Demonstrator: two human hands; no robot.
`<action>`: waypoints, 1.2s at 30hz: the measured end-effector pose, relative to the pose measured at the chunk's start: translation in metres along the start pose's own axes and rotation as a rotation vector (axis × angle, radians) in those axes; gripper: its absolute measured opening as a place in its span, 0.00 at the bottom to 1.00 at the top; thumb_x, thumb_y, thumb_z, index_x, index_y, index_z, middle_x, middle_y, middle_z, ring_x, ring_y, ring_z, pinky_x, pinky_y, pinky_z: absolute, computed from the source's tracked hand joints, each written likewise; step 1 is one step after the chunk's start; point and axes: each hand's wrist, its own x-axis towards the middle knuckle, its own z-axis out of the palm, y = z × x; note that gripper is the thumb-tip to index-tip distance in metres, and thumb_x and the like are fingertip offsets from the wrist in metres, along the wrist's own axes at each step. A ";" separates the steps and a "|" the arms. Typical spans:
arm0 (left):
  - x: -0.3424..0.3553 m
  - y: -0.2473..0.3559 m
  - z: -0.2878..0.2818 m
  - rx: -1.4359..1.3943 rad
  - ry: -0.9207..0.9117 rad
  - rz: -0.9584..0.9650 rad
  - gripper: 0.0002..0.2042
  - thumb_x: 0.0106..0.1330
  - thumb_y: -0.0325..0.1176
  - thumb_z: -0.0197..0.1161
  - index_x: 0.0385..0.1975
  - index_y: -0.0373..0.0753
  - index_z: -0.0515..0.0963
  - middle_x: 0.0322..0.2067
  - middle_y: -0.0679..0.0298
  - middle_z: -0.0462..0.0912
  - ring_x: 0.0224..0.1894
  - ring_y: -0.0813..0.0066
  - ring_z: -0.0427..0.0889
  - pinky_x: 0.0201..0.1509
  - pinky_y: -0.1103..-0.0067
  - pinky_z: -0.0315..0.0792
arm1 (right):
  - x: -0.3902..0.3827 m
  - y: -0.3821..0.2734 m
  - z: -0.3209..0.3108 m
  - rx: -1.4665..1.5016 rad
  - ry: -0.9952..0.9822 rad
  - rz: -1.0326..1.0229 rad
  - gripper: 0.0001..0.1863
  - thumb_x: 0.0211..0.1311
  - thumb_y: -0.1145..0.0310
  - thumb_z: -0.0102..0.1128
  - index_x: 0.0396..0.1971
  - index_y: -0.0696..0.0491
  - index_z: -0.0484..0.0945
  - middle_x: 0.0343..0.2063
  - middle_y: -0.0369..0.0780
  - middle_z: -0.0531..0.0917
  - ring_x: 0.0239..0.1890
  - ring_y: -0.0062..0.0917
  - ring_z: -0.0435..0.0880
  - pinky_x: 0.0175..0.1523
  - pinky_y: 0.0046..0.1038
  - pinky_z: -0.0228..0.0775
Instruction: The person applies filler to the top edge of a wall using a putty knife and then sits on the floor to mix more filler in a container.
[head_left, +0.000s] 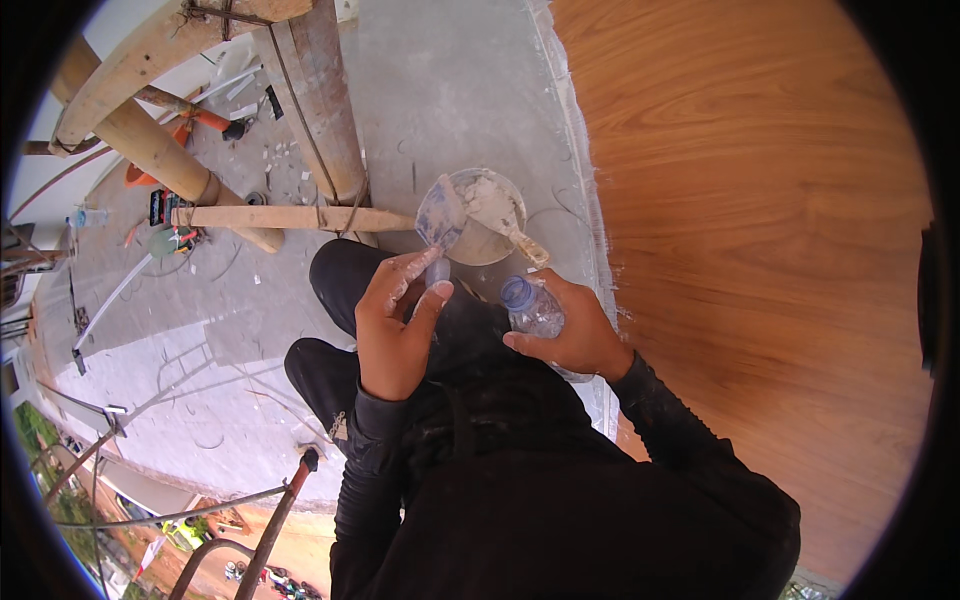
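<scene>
My left hand (398, 320) is closed, thumb and fingers pinching the short pale handle of a putty knife. The wide bluish blade (440, 212) of that putty knife is smeared with white and overlaps the left rim of a round tub (482, 252). White powdery paste (490, 203) lies in the tub. A second putty knife (528, 246), caked with paste, leans across the tub's right rim. My right hand (585, 325) is wrapped round a clear plastic bottle (540, 315) with a blue top, tilted in front of my lap. Whether its cap is on is unclear.
A wood-grain panel (740, 230) stands close on my right. Bamboo poles (310, 100) and a wooden slat (300, 218) frame the left side. Tools and debris lie on the grey concrete floor (250, 300) farther left. A rusty pipe (275, 525) rises at lower left, near a drop-off.
</scene>
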 end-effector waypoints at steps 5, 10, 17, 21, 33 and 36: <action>-0.022 0.030 0.003 0.088 -0.238 0.102 0.15 0.56 0.19 0.66 0.45 0.29 0.79 0.44 0.56 0.80 0.48 0.69 0.80 0.52 0.77 0.72 | -0.004 -0.026 0.005 -0.023 -0.100 -0.078 0.30 0.45 0.57 0.74 0.46 0.57 0.75 0.37 0.47 0.81 0.38 0.40 0.83 0.44 0.33 0.74; -0.032 0.046 0.001 0.228 -0.272 0.228 0.18 0.50 0.18 0.69 0.44 0.31 0.80 0.43 0.52 0.81 0.45 0.62 0.82 0.49 0.76 0.74 | -0.007 -0.031 0.004 -0.045 -0.148 -0.146 0.30 0.44 0.57 0.74 0.46 0.57 0.75 0.37 0.46 0.81 0.37 0.39 0.83 0.43 0.33 0.73; -0.027 0.073 -0.006 0.100 -0.453 0.412 0.21 0.48 0.18 0.69 0.45 0.33 0.81 0.44 0.51 0.81 0.44 0.58 0.83 0.47 0.73 0.76 | 0.009 -0.048 -0.029 0.447 -0.731 -0.076 0.32 0.47 0.57 0.75 0.49 0.58 0.74 0.38 0.43 0.82 0.37 0.30 0.82 0.46 0.29 0.72; -0.020 0.078 -0.005 0.016 -0.452 0.406 0.23 0.47 0.19 0.71 0.47 0.36 0.81 0.45 0.52 0.80 0.45 0.57 0.82 0.46 0.73 0.76 | 0.010 -0.054 -0.030 0.517 -0.669 -0.093 0.34 0.46 0.57 0.75 0.51 0.58 0.73 0.36 0.42 0.83 0.37 0.28 0.82 0.46 0.28 0.71; -0.013 0.098 0.008 -0.060 -0.367 0.560 0.12 0.49 0.30 0.72 0.34 0.34 0.85 0.36 0.46 0.82 0.37 0.59 0.84 0.38 0.76 0.77 | 0.041 -0.053 -0.030 0.800 -1.130 -0.036 0.31 0.39 0.62 0.78 0.46 0.58 0.75 0.36 0.39 0.82 0.39 0.25 0.81 0.46 0.27 0.71; -0.008 0.098 0.006 -0.188 -0.442 0.544 0.13 0.50 0.29 0.71 0.37 0.34 0.85 0.38 0.48 0.82 0.39 0.57 0.84 0.43 0.73 0.77 | 0.049 -0.052 -0.030 0.783 -1.261 -0.058 0.33 0.37 0.65 0.79 0.47 0.58 0.75 0.38 0.39 0.81 0.42 0.24 0.80 0.47 0.26 0.70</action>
